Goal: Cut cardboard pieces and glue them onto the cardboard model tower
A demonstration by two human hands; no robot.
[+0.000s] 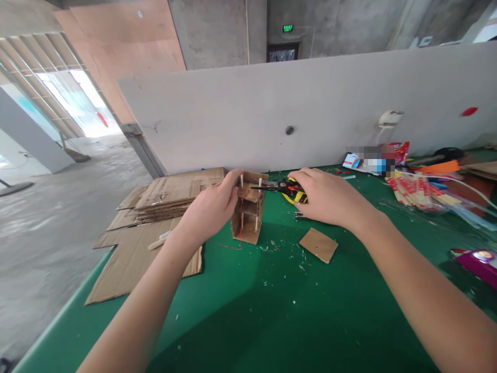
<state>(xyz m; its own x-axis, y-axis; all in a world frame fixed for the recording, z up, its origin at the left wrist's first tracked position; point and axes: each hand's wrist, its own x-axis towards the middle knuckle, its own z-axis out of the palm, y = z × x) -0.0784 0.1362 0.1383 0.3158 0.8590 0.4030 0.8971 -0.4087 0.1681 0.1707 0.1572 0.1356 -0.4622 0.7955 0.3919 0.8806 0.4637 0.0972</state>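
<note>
A small open cardboard box [246, 235] with inner shelves stands upright on the green table. Pale wooden sticks [257, 223] run up through it, and a red string [229, 246] trails from it onto the tabletop. My left hand [223, 199] grips the box by its upper left side, some of the fingers hidden behind it. In my right hand [314, 189] is a pair of pliers [283, 187] with yellow and black handles. Their jaws, slightly apart, lie at the top of the right-hand stick; whether they touch it I cannot tell.
Stacked cardboard sheets [166, 194] lie at the left. A loose cardboard piece [319, 245] rests right of the box among white scraps. Packets of sticks [411, 191] and other supplies crowd the right, near a purple object [477, 265]. A white panel [233, 119] stands behind.
</note>
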